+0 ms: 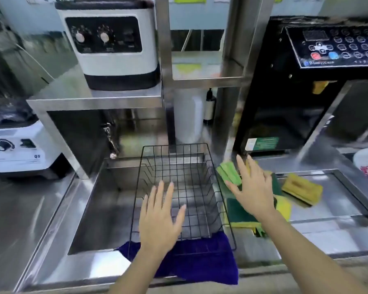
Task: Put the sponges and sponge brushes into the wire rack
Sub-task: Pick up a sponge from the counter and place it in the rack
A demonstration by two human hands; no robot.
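- The rack (180,194) stands open-topped and bare inside; only the left hand (160,217) hovers over its near half.
- The sponges (238,209) lie just right of it on the desk (331,232), the right hand (253,187) above them.
- A black machine (285,102) blocks behind.

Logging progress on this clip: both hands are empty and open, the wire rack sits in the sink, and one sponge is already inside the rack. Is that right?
Not quite. The wire rack holds nothing yet; the head view shows the sponges lying beside it on the right. The rest stands: the left hand and right hand are open and empty, and the rack sits in the sink.
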